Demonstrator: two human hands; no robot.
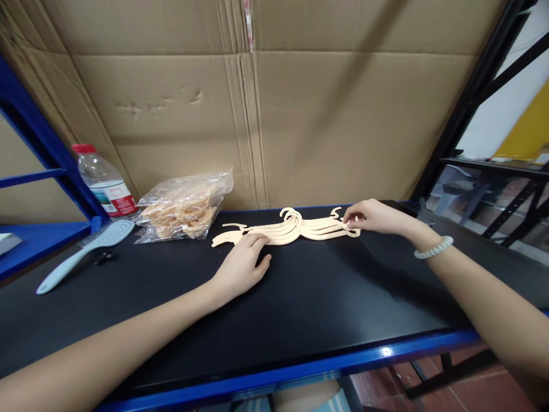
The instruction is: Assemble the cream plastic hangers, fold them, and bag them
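Several cream plastic clothes hangers (281, 233) lie flat in an overlapping row on the black tabletop, their hooks crossing near the middle. My left hand (242, 266) rests over the left part of the row, fingers stretched out on the hangers and thumb apart. At the far right end, the bent fingers of my right hand (364, 217) pinch the tip of a hanger. Those fingertips partly cover the hanger's end.
Behind and left of the hangers is a clear plastic bag (184, 206) of peach-coloured pieces. A water bottle (105, 183) with a red cap and a pale blue hairbrush (88, 249) stand and lie further left. Cardboard (334, 114) walls the back; a blue edge (300, 369) runs along the front.
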